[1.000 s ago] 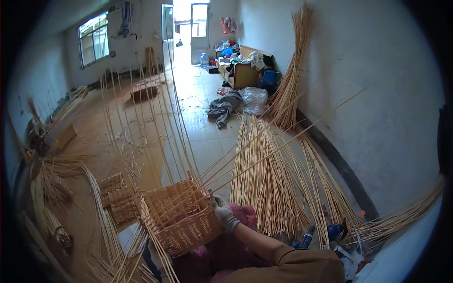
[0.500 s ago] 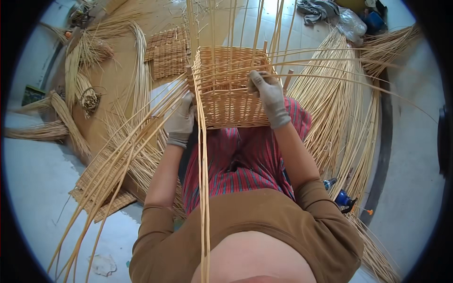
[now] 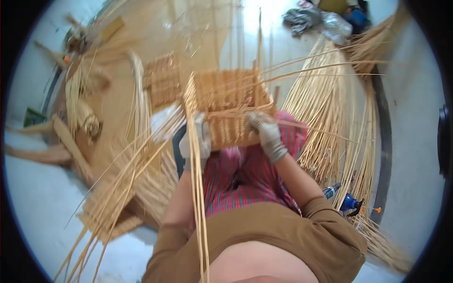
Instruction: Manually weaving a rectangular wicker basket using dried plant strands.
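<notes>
Tan floor [image 3: 119, 101] beyond open-topped wicker basket [image 3: 231, 127]

The basket [image 3: 231, 137] is woven from plant cane, its walls ribbed and rough, with a faint sheen. The same pale, woody material is seen in the smooth, dull strands [image 3: 195, 155] and in the dry, coarse bundle [image 3: 321, 104]. The left hand [image 3: 197, 141] and right hand [image 3: 269, 136] are covered in matt, greyish fabric. Soft-looking striped cloth [image 3: 231, 174] is worn below the brown top [image 3: 264, 221], which is made of matt fabric. Creased, shiny clear plastic is shown by the bag [image 3: 336, 28]. Light is reflected glossily by the pale floor [image 3: 274, 28], while the wall [image 3: 417, 118] is finished matt.
</notes>
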A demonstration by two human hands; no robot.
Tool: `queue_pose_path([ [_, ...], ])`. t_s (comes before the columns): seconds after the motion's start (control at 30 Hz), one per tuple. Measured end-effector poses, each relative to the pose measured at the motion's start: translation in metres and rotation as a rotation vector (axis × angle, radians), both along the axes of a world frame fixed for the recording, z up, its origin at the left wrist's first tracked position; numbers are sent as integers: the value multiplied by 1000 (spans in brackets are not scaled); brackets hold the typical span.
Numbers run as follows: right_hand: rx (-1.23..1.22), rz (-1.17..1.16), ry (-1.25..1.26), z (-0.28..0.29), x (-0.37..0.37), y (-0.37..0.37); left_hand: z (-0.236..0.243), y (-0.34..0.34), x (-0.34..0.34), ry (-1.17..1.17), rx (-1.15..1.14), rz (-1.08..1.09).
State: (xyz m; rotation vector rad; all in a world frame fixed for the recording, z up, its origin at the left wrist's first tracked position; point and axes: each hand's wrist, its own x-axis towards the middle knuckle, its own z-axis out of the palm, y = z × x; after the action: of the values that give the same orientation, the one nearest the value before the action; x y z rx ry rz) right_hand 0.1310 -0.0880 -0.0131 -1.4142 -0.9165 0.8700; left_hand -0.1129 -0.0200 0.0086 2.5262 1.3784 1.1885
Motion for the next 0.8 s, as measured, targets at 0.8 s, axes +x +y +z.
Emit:
queue_pose_path([
  [0.8,52,72,323,13,-20,-15,-18,47,25,-139,-473,148],
])
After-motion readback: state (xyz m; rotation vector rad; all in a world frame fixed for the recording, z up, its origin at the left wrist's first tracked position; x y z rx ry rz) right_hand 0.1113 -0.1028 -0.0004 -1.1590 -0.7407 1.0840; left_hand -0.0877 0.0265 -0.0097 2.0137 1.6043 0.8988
